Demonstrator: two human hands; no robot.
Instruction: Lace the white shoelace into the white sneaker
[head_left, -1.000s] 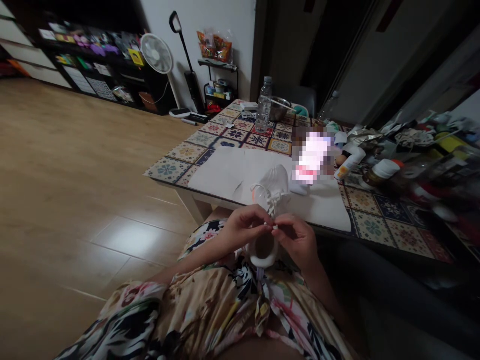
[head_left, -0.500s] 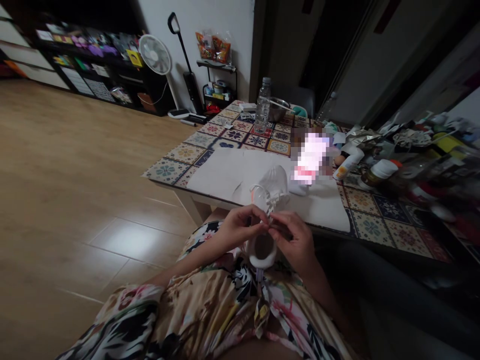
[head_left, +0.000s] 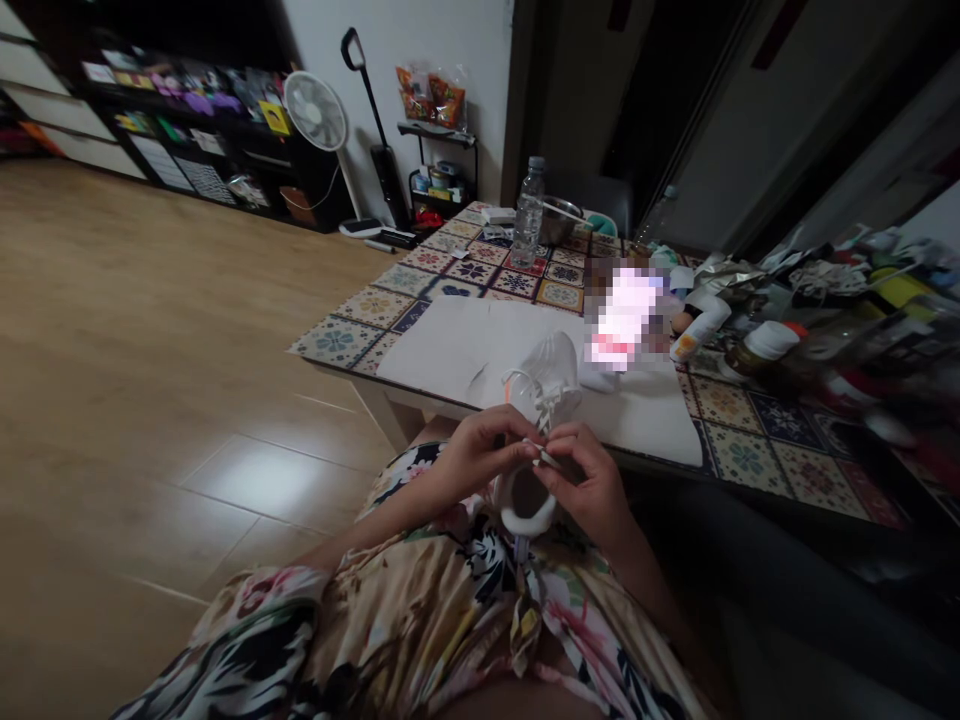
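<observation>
A small white sneaker (head_left: 541, 385) lies with its toe on the table edge and its heel opening over my lap. Both my hands meet above the opening, pinching its white shoelace (head_left: 544, 418). My left hand (head_left: 480, 458) comes in from the left with its fingers closed on the lace. From the right, my right hand (head_left: 589, 480) has its fingertips pressed together on the lace end. A floral dress covers my lap below the shoe.
The shoe rests on a white sheet (head_left: 480, 345) over a patterned tablecloth (head_left: 352, 335). A water bottle (head_left: 528, 212) and a metal bowl (head_left: 559, 215) stand at the far end. Bottles and clutter (head_left: 810, 320) crowd the right side. Wooden floor lies to the left, with a fan (head_left: 315, 110).
My fingertips have drawn closer together over the lace and shifted slightly. The shoe stays where it was.
</observation>
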